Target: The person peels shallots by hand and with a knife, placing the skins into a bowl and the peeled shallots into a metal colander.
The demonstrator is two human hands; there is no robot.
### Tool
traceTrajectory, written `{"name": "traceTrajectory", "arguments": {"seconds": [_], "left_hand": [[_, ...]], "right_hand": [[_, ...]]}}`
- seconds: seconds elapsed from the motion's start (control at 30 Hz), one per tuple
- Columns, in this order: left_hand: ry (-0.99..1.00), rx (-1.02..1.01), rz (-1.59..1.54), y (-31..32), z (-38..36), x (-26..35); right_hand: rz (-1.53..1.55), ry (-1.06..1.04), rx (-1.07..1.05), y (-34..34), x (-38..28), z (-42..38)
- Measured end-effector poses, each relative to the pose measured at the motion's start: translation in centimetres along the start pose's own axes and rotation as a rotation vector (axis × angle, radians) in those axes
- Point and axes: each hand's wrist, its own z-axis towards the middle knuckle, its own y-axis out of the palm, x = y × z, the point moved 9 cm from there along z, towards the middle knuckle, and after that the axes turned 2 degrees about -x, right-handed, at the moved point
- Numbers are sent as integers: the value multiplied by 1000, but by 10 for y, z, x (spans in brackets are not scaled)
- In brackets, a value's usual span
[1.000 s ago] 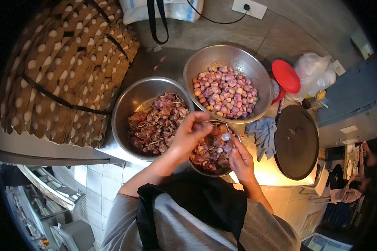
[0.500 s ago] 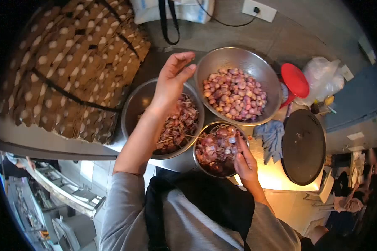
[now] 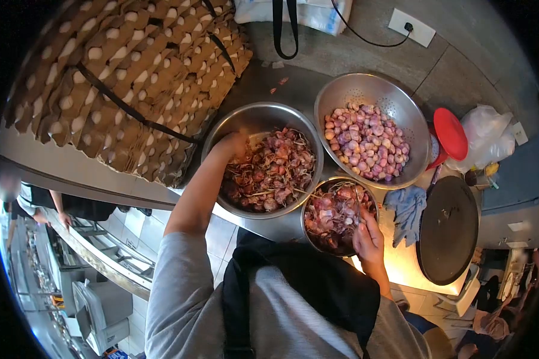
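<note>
My left hand (image 3: 235, 145) reaches down inside the left rim of a large steel bowl (image 3: 315, 122) of unpeeled shallots (image 3: 272, 164) with dry stalks; its fingers are blurred. Over the right side of a smaller steel bowl (image 3: 374, 194), my right hand (image 3: 368, 240) is closed around a thin knife-like blade (image 3: 359, 202) pointing away from me. Reddish papery shallot skins (image 3: 332, 218) fill that smaller bowl. Behind it stands a steel colander (image 3: 422, 128) with many peeled pink-purple shallots (image 3: 368, 140).
Stacked egg trays (image 3: 120, 90) tied with black straps stand at the left. On the right are a blue cloth (image 3: 406, 212), a round black pan (image 3: 449, 230), a red-topped scale (image 3: 450, 134) and a plastic bag (image 3: 485, 137). A person's arm (image 3: 58, 206) shows at far left.
My left hand has dropped from above the large bowl's far rim down into the bowl. My right hand stays at the smaller bowl. The whole view has shifted.
</note>
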Motion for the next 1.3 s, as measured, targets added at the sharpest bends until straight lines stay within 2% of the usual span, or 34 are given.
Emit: {"name": "traceTrajectory", "arguments": {"seconds": [0.07,0.17,0.27,0.37,0.47,0.5,0.6,0.7,0.8,0.83,0.93,0.97,1.07,1.1,1.13,1.2,1.23,1.3], "left_hand": [[43,-143,-88,-1,-10,9],[124,-133,-396,-2,-15,6],[92,27,-53,-17,-28,9],[143,176,-344,-32,-53,22],[229,463,-8,-50,-70,47],[164,248,-184,-49,-78,58],[337,52,-311,-23,-83,90],[319,352,-221,-33,-103,116],[374,474,-183,-29,-98,123],[403,369,-260,-37,-103,129],[436,392,-498,-58,-120,130],[456,380,-725,-56,-120,129],[544,318,-1092,-63,-149,156],[538,216,-1322,-47,-147,164],[504,193,-1170,-48,-158,176],[612,281,-1039,-46,-169,196],[613,365,-1095,-46,-175,199],[570,404,-1219,-37,-178,204]], "right_hand": [[4,3,-24,2,-2,2],[-8,-36,-41,-1,1,3],[-14,-34,-43,-1,2,5],[-28,-34,-29,-2,2,6],[-27,-25,-8,-4,2,7],[-23,-26,-18,-4,1,7],[-5,-28,-15,-4,1,8],[-9,-29,-11,-4,3,7],[-21,-18,8,-4,1,6],[-24,-15,18,-4,-1,6],[-10,-7,-11,0,-9,4],[-21,15,-35,3,-13,4],[-12,-77,-191,28,-23,7],[14,34,-260,41,-23,6],[-14,44,-279,50,-27,9],[-45,29,-248,62,-31,15],[-34,14,-246,65,-31,15],[-18,-17,-252,64,-29,18]]}}
